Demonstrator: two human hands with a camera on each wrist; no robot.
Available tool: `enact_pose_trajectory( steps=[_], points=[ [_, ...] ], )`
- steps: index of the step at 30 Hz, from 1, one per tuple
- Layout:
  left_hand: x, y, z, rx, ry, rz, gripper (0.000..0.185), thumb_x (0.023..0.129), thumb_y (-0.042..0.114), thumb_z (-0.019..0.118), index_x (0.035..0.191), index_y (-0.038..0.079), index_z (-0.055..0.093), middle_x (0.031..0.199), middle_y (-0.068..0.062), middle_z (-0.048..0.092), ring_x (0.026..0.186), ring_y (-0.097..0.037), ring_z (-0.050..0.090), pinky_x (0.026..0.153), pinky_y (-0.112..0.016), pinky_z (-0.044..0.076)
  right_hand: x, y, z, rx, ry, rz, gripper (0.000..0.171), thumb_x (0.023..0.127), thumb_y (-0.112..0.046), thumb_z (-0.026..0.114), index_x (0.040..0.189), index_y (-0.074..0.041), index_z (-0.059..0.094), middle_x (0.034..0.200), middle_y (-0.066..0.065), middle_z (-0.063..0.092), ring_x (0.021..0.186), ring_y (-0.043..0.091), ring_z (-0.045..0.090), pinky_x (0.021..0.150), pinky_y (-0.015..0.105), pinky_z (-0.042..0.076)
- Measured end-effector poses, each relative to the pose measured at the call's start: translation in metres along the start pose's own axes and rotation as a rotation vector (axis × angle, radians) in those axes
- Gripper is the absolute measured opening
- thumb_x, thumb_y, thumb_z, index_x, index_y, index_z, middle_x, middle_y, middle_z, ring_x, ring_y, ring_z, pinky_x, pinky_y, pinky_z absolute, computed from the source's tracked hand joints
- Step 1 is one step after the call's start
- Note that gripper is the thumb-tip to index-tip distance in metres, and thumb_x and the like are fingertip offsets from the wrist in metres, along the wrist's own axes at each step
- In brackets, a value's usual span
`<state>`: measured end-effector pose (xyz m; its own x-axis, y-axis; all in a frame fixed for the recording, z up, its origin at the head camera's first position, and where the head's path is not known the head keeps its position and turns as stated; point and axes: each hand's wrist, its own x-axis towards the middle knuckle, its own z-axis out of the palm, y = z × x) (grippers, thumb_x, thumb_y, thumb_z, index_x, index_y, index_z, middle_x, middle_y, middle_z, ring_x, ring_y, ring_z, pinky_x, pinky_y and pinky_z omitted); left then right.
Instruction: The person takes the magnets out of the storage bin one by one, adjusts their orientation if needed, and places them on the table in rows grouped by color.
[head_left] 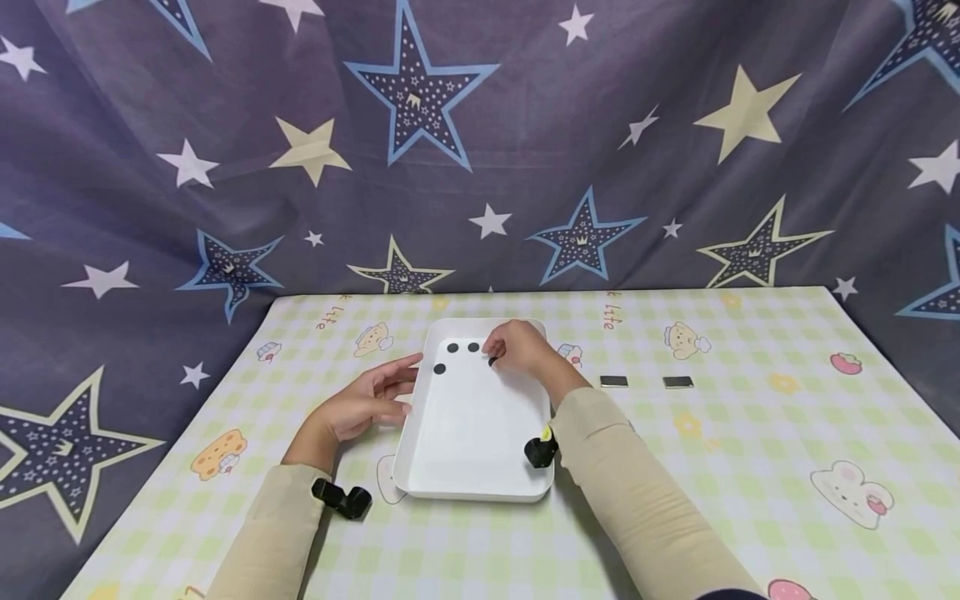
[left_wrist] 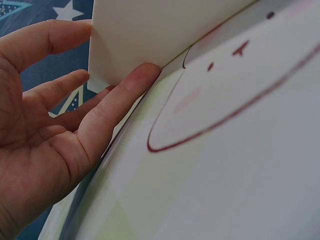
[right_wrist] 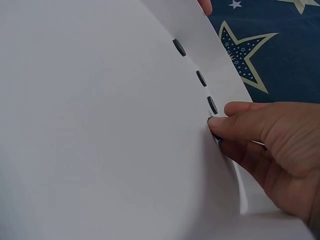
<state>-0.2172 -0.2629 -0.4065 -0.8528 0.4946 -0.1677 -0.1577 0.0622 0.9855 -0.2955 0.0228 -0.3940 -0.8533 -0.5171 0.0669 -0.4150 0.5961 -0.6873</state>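
Note:
A shallow white tray (head_left: 480, 433) stands on the table. Three black discs lie near its far end: a left disc (head_left: 439, 368), a middle disc (head_left: 452, 347) and a right disc (head_left: 473, 347). Beside them my right hand (head_left: 517, 346) pinches another black disc (head_left: 492, 362) between thumb and fingers, low over the tray floor. In the right wrist view this held disc (right_wrist: 216, 136) is mostly covered by the fingertips. My left hand (head_left: 367, 398) has its fingers spread along the tray's left side. Fingertips meet the tray wall (left_wrist: 132, 45) in the left wrist view.
Two small dark rectangular pieces, a nearer one (head_left: 613, 381) and a farther one (head_left: 678, 382), lie right of the tray. A checked cartoon tablecloth (head_left: 750, 450) covers the table. Behind it hangs a dark star-patterned curtain (head_left: 517, 150).

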Motion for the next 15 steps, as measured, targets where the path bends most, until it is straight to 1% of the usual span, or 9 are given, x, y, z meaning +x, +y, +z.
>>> enact_pose_trajectory(
  steps=[6, 12, 15],
  points=[
    [-0.0001, 0.0003, 0.0002, 0.004, 0.002, -0.002, 0.089, 0.081, -0.01, 0.067, 0.156, 0.006, 0.02, 0.151, -0.025, 0.029, 0.126, -0.028, 0.046, 0.084, -0.033, 0.054, -0.0017, -0.0007, 0.0002, 0.023, 0.003, -0.029, 0.021, 0.075, 0.004, 0.079, 0.095, -0.001, 0.075, 0.086, 0.005, 0.072, 0.079, 0.015, 0.066, 0.076, 0.023, 0.052],
    [-0.0003, -0.0004, -0.0004, 0.007, 0.003, 0.002, 0.089, 0.081, -0.012, 0.066, 0.156, 0.006, 0.021, 0.151, -0.026, 0.029, 0.126, -0.028, 0.046, 0.085, -0.032, 0.054, -0.0031, -0.0013, 0.0009, 0.108, 0.018, 0.004, 0.02, 0.078, 0.004, 0.076, 0.097, -0.001, 0.074, 0.088, 0.005, 0.073, 0.081, 0.017, 0.068, 0.074, 0.025, 0.052],
    [0.0001, -0.0013, -0.001, 0.009, 0.003, 0.006, 0.088, 0.081, -0.012, 0.067, 0.156, 0.006, 0.022, 0.151, -0.025, 0.029, 0.126, -0.027, 0.046, 0.085, -0.032, 0.054, -0.0038, -0.0019, 0.0, 0.128, 0.022, -0.001, 0.02, 0.08, 0.005, 0.075, 0.099, -0.001, 0.074, 0.09, 0.006, 0.073, 0.083, 0.018, 0.068, 0.075, 0.025, 0.053]
  ],
)
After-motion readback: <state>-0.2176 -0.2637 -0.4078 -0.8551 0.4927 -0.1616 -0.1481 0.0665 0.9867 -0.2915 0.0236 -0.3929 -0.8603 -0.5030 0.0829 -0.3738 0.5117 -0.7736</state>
